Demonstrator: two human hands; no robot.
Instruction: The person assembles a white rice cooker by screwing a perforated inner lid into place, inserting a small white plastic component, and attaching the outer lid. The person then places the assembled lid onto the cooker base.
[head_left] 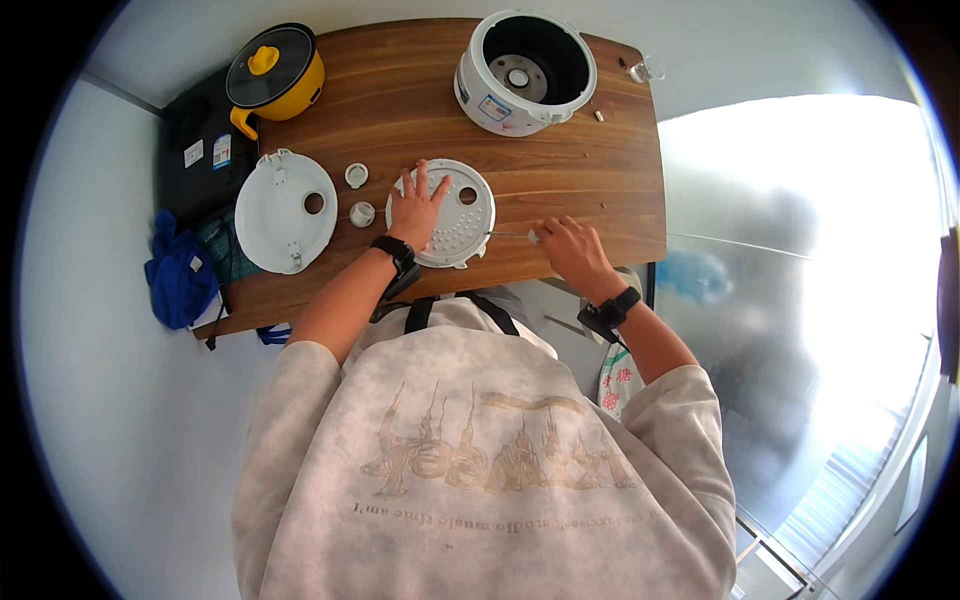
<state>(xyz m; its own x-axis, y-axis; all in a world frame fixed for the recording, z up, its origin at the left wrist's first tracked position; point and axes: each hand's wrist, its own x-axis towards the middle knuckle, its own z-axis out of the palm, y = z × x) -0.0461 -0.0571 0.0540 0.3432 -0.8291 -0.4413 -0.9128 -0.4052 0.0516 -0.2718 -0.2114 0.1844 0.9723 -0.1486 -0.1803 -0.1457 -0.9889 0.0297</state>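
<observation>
My left hand point(416, 208) lies with spread fingers on a round white plastic inner lid point(466, 225), which has rows of raised dots and one round hole. In my right hand point(574, 252) is a screwdriver point(510, 235), gripped by its pale handle. Its thin shaft points left, and the tip reaches the lid's right rim. Beside the inner lid on the left lies a white outer lid shell point(270, 220) with a round hole. Two small white round caps, one upper point(356, 175) and one lower point(362, 214), sit between the two lids.
At the back stands an open white rice cooker body point(500, 115). A yellow electric pot point(290, 100) with a dark lid is at the far left. A small clear cup point(648, 69) rests at the far right corner. Blue cloth point(180, 275) hangs by the left edge of the wooden table point(390, 75).
</observation>
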